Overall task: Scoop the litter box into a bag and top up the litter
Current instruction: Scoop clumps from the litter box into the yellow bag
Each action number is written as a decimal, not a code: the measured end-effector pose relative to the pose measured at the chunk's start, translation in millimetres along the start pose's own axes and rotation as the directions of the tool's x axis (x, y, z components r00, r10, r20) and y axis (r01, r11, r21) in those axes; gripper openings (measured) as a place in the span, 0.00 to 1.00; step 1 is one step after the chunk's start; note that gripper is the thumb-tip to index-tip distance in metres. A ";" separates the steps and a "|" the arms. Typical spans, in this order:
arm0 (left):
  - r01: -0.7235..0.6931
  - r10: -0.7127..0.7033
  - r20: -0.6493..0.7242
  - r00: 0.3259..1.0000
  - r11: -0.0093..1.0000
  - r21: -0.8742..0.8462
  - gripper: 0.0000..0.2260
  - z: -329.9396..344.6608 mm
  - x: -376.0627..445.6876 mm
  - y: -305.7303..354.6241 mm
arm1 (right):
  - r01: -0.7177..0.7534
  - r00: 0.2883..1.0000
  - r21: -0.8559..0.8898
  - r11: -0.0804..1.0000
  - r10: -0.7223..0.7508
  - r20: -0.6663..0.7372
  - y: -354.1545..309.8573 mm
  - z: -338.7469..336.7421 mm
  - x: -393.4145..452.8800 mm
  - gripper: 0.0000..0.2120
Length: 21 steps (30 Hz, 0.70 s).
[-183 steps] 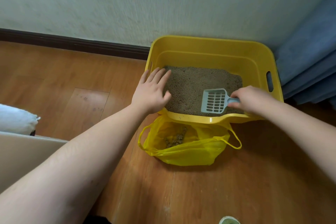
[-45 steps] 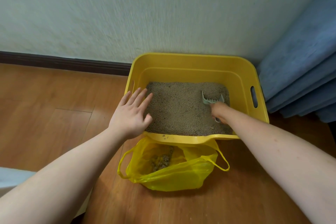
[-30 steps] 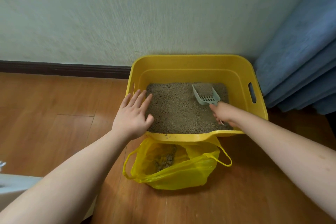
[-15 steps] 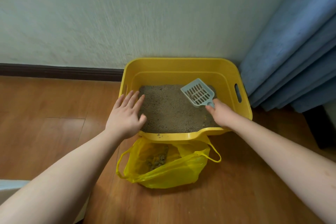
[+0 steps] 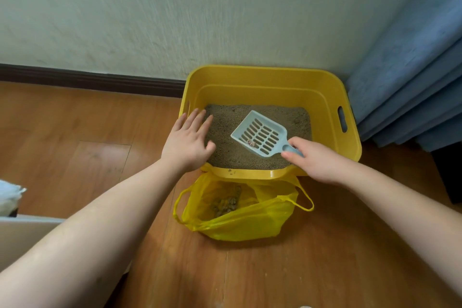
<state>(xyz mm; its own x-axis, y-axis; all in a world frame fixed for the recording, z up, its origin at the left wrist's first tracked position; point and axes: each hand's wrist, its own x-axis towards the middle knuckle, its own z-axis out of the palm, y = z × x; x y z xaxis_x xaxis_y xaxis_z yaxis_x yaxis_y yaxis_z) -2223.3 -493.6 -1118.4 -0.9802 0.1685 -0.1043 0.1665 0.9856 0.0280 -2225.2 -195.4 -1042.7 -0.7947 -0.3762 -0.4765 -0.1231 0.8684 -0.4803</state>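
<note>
Scoop (image 5: 260,134), buried in the litter a moment ago, is now lifted clear with one small clump (image 5: 250,143) aboard, right hand (image 5: 316,160) gripping its handle, left hand (image 5: 188,142) flat-fingered on the litter box (image 5: 265,75) rim, so tipping into the bag (image 5: 240,217) below likely comes next.

Right hand (image 5: 317,161) holds slotted scoop (image 5: 260,134) with a clump over the litter box (image 5: 270,77).

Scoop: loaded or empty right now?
Nearly empty: the scoop carries one small clump near its handle end; the rest of its slots are bare.
</note>
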 end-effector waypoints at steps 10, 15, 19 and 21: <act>-0.009 0.009 -0.003 1.000 0.999 -0.035 0.29 -2.3 -1.2 0.5 | 0.090 0.977 -0.527 0.845 -0.177 -0.116 -4.1 64.8 -15.9 0.12; -0.005 0.005 -0.019 1.000 1.000 -0.027 0.30 -1.4 -1.5 1.2 | 0.211 0.932 -0.661 0.720 -0.352 -0.085 11.7 89.4 -11.3 0.09; -0.002 0.002 -0.024 1.000 1.000 -0.018 0.31 -0.2 -1.3 1.5 | 0.223 0.843 -0.764 0.605 -0.513 -0.160 19.5 98.2 -10.7 0.04; -0.003 0.003 -0.016 1.000 1.000 -0.015 0.30 0.2 -1.0 0.9 | 0.229 0.793 -0.802 0.552 -0.583 -0.175 19.6 100.1 -11.9 0.09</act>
<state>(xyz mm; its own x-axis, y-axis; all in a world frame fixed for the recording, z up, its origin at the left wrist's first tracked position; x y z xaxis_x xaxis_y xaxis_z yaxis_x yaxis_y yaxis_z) -2222.1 -492.9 -1118.5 -0.9813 0.1713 -0.0879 0.1680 0.9848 0.0433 -2158.6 -206.2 -1120.1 -0.6628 -0.7481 0.0310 -0.7263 0.6525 0.2162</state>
